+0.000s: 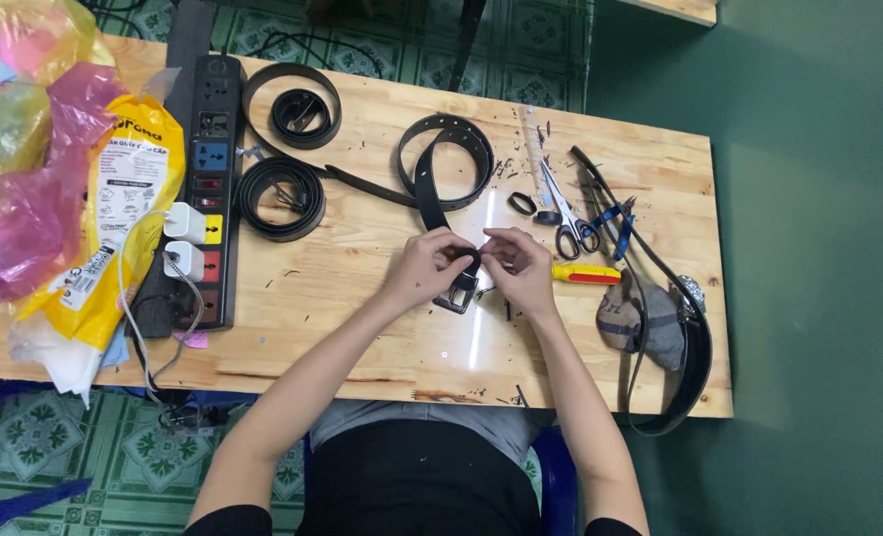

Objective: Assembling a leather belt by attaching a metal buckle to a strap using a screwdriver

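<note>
A black leather belt (431,189) lies looped on the wooden table (362,328), its end with a metal buckle (458,295) pulled toward me. My left hand (423,266) pinches the strap just above the buckle. My right hand (521,263) grips the same strap end from the other side, fingertips meeting the left hand's. Both hands are closed on the belt near the table's middle.
Two coiled black belts (280,197) lie at the back left beside a black power strip (208,179) with white chargers. Scissors (568,220), blue pliers (615,220), a red-yellow screwdriver (585,274), a small black loop (522,203) and another belt (694,367) sit right. Plastic bags (54,199) crowd the left.
</note>
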